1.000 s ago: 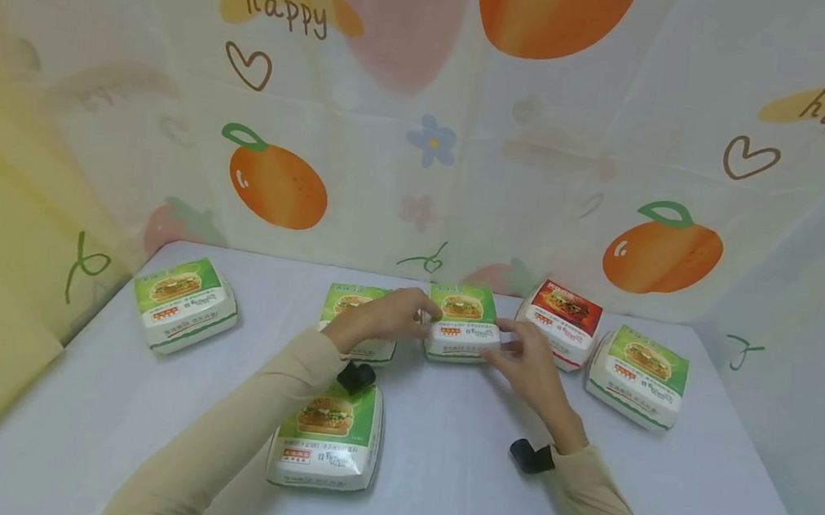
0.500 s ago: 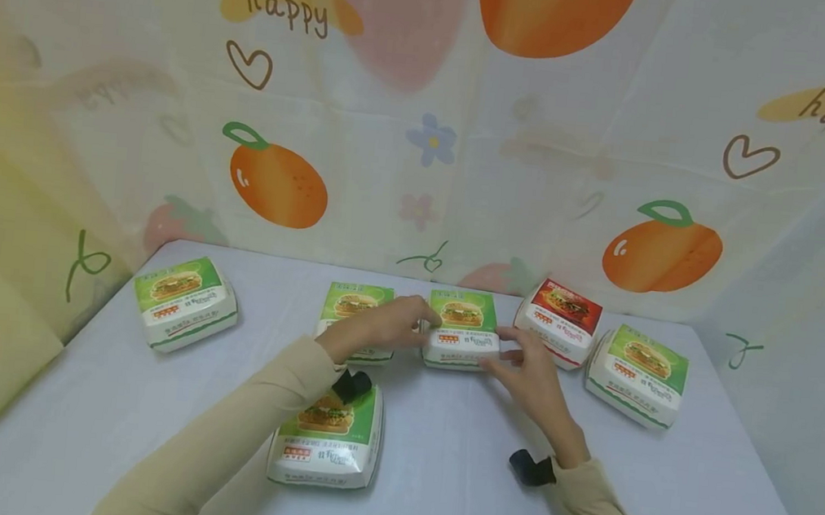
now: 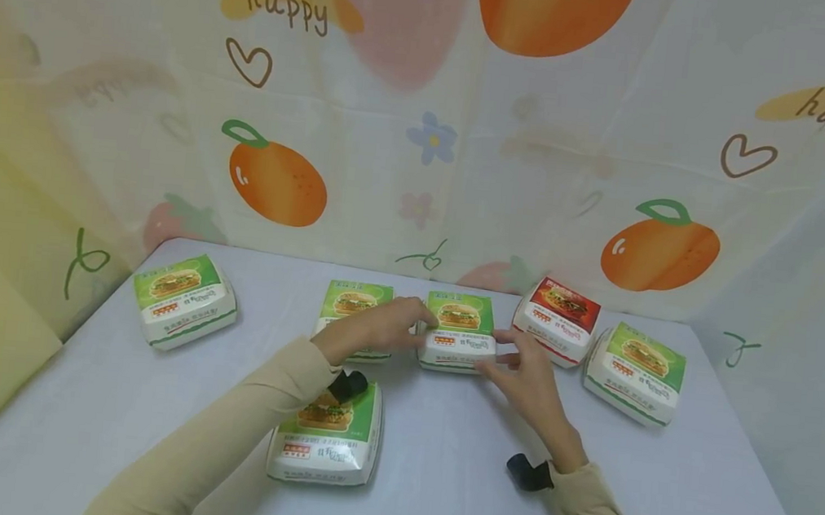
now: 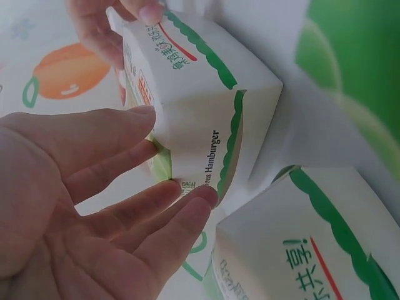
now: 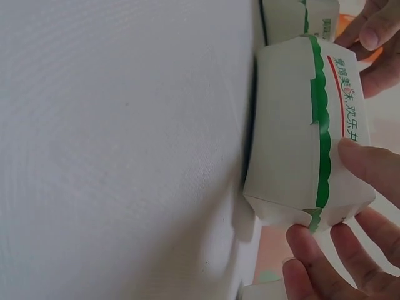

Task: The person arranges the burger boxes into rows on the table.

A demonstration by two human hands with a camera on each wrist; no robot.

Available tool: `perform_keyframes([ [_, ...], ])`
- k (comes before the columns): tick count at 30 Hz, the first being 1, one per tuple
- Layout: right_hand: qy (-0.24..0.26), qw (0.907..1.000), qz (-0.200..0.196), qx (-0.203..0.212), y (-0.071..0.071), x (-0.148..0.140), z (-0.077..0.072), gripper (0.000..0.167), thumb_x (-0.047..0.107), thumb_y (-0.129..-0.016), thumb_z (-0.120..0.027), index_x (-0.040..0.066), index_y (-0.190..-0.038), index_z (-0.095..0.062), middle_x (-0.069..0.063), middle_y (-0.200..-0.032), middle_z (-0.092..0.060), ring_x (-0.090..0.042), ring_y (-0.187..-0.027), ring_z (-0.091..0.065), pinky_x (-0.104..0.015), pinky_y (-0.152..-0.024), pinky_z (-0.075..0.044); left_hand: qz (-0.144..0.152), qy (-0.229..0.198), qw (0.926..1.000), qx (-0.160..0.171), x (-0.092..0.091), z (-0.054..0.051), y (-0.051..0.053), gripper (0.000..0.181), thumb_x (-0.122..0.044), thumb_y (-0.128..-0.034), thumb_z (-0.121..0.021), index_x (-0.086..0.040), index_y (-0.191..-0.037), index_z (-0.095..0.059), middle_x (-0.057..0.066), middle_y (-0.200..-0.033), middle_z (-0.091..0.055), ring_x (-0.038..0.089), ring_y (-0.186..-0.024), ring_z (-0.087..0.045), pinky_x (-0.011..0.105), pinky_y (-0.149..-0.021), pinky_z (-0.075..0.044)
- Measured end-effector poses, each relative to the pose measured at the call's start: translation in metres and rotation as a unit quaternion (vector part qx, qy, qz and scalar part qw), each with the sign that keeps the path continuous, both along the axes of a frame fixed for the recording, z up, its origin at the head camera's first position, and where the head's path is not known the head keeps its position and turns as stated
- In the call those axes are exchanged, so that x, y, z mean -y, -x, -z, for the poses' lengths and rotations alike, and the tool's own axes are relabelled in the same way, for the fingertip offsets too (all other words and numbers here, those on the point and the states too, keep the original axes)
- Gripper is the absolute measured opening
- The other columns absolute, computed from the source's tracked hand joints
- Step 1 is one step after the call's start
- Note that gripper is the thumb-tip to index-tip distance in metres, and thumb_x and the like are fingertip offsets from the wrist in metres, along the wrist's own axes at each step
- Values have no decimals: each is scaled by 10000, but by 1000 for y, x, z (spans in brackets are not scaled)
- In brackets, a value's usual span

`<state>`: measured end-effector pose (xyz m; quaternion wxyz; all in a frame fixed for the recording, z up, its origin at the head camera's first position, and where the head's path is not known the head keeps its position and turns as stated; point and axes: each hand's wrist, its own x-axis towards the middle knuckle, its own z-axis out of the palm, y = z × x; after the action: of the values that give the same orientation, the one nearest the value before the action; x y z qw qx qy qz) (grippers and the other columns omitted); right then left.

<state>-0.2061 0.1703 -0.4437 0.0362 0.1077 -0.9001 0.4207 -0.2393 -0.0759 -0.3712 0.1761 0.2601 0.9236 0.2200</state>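
Note:
Several white burger boxes with printed lids are on the table. Between my two hands is a green-lidded burger box, second from the left in the back row of the head view. My left hand touches its left side with fairly straight fingers, as the left wrist view shows. My right hand pinches its near right corner, thumb on the front face and fingertips on the side. Another green burger box lies just left, partly behind my left hand. A red-lidded burger box stands to the right.
A green burger box sits at the far right, another burger box at the far left. One more burger box lies nearer, partly under my left sleeve. Behind the white table hangs a fruit-printed curtain.
The box between my hands has slid slightly toward me and a little left, and both hands have moved with it. The other boxes stay put.

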Motion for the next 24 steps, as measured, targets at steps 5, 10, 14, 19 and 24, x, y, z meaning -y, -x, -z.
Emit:
perform_keyframes([
  [5, 61, 10000, -18, 5, 0, 4, 0, 531, 161, -825, -807, 34, -1290, -583, -166, -1295, -589, -320, -1039, -681, -431, -890, -585, -37, 36, 10000, 39, 5, -3, -2, 375, -121, -975, -604, -33, -1340, -597, 135, -1433, -543, 288, -1395, -447, 425, -1181, -362],
  [10, -48, 10000, 33, 54, -1, 7, -1, 522, 178, -830, -804, 40, -1285, -587, -163, -1301, -586, -314, -1036, -677, -431, -887, -583, -81, 49, 9999, 52, 6, -4, -3, 378, -119, -968, -616, -37, -1337, -602, 123, -1437, -548, 275, -1404, -444, 420, -1182, -361],
  [14, -83, 9999, 72, 105, -2, 9, -3, 518, 184, -834, -799, 41, -1285, -586, -164, -1309, -578, -316, -1044, -670, -438, -893, -580, -96, 46, 9999, 59, 7, -3, -3, 378, -116, -968, -620, -34, -1337, -603, 122, -1433, -553, 274, -1401, -448, 420, -1181, -363],
  [19, -90, 9998, 93, 130, -4, 11, -5, 515, 181, -837, -797, 44, -1286, -585, -159, -1306, -578, -317, -1048, -669, -437, -895, -581, -96, 53, 9999, 34, 8, -3, -4, 377, -117, -970, -614, -33, -1338, -601, 128, -1424, -556, 278, -1397, -450, 420, -1184, -358],
  [24, -92, 9999, 90, 99, -5, 13, -4, 516, 185, -833, -802, 45, -1281, -587, -154, -1305, -579, -310, -1042, -671, -438, -904, -577, -76, 46, 10000, -21, 10, -2, -4, 373, -119, -967, -619, -37, -1331, -608, 126, -1414, -564, 276, -1386, -462, 420, -1177, -366],
])
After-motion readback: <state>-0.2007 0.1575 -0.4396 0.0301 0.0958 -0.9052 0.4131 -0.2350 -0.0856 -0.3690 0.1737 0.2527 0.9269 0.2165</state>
